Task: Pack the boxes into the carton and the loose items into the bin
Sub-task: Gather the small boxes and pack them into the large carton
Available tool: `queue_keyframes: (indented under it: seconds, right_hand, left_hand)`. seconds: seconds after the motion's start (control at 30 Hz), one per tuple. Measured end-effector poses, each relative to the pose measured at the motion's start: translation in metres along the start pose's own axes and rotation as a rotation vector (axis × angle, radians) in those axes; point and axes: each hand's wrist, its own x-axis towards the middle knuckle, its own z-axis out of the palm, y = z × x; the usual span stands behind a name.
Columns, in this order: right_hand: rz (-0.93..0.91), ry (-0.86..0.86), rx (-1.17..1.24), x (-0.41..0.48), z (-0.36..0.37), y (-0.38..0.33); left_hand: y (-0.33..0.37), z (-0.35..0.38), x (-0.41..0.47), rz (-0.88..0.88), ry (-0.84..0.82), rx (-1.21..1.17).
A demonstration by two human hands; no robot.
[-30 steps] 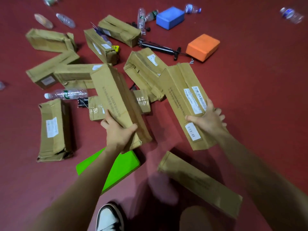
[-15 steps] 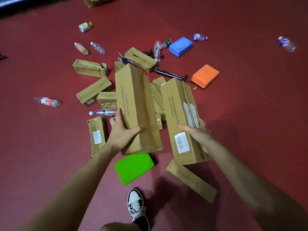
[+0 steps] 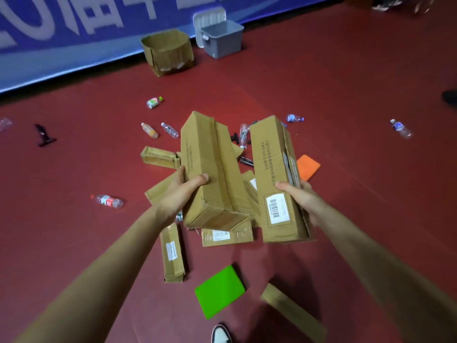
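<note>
Left hand: gripping the left box near its lower end, thumb lying across the top face.
Right hand: gripping the right box the same way, thumb sitting just above the barcode label.
Boxes: both hanging side by side, tilting away, over the pile of other boxes.
Carton: sitting open by the blue wall, well beyond the pile.
Bin: standing just right of the carton, lid leaning behind it.
Loose stuff: bottles, green block and orange block lying around on the floor.
</note>
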Motion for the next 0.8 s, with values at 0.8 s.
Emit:
queue_keyframes:
  seconds: [0.8]
  right_hand:
    - [-0.079, -0.099, -0.189, 0.117, -0.140, -0.174]
  left_hand:
    - [0.167, 0.091, 0.137, 0.083, 0.090, 0.131]
